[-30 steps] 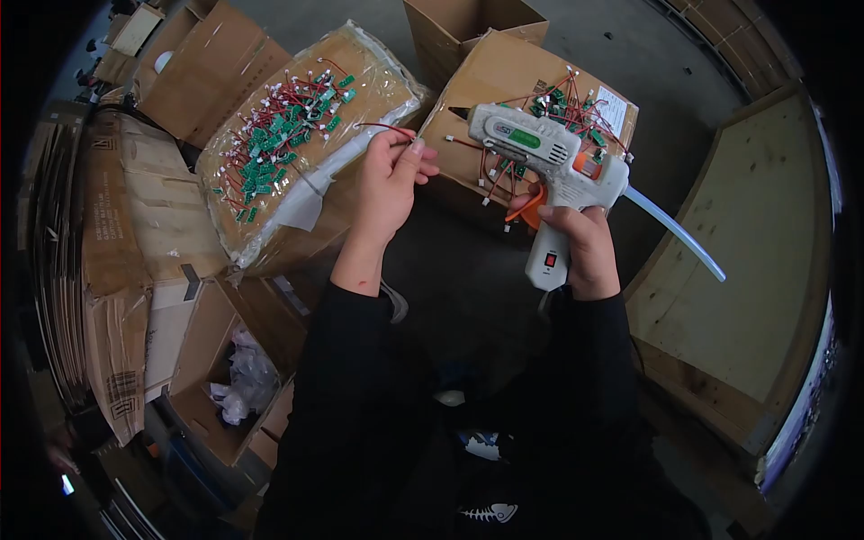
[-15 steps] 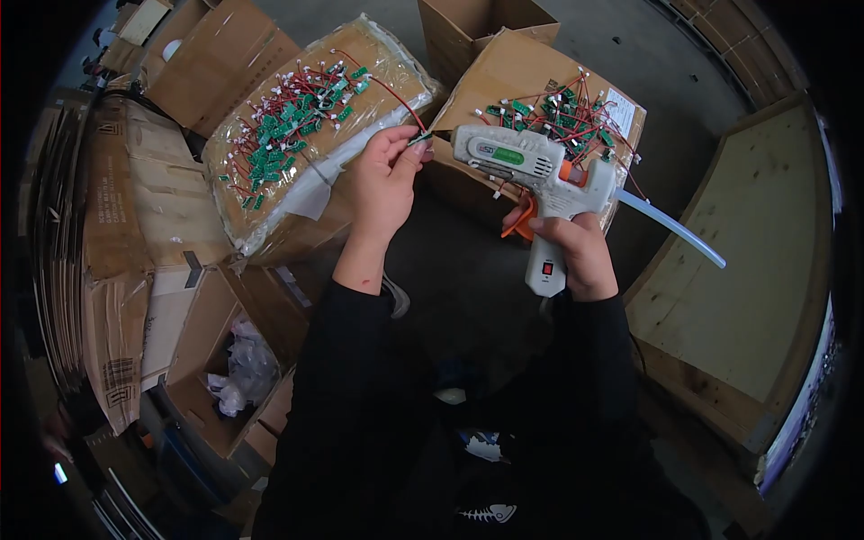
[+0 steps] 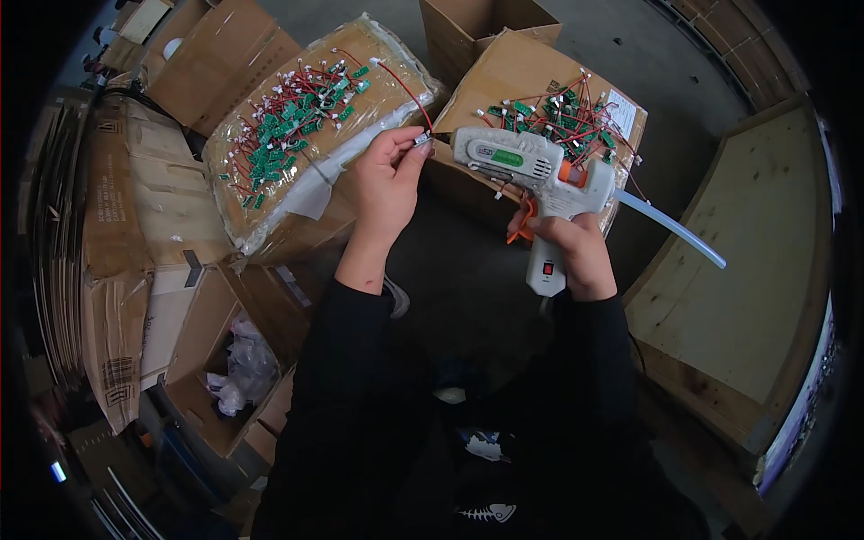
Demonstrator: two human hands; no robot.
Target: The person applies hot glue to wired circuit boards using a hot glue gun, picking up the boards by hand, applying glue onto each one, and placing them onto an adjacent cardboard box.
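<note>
Between thumb and fingertips, my left hand [image 3: 390,180] pinches a small circuit board [image 3: 422,139] with a red wire [image 3: 402,83] rising from it to a white plug. My right hand [image 3: 580,247] wraps round the handle of a white hot glue gun [image 3: 508,155], fingers at its orange trigger [image 3: 524,225]. The gun's nozzle points left, close to the board; I cannot tell whether they touch. From the gun's back sticks a long, clear glue stick [image 3: 675,229]. Green circuit boards with red wires lie in a left pile [image 3: 286,130] and a right pile [image 3: 576,117].
Under the left pile is a plastic-wrapped carton [image 3: 373,54]; another carton [image 3: 486,76] bears the right pile. An open box [image 3: 202,396] at lower left holds clear plastic bags [image 3: 247,364]. A wooden panel [image 3: 729,279] stands on the right, flattened cardboard [image 3: 58,243] at far left.
The board in my left hand has turned and its wire has swung slightly. The glue gun has barely moved; its orange trigger sits a little differently.
</note>
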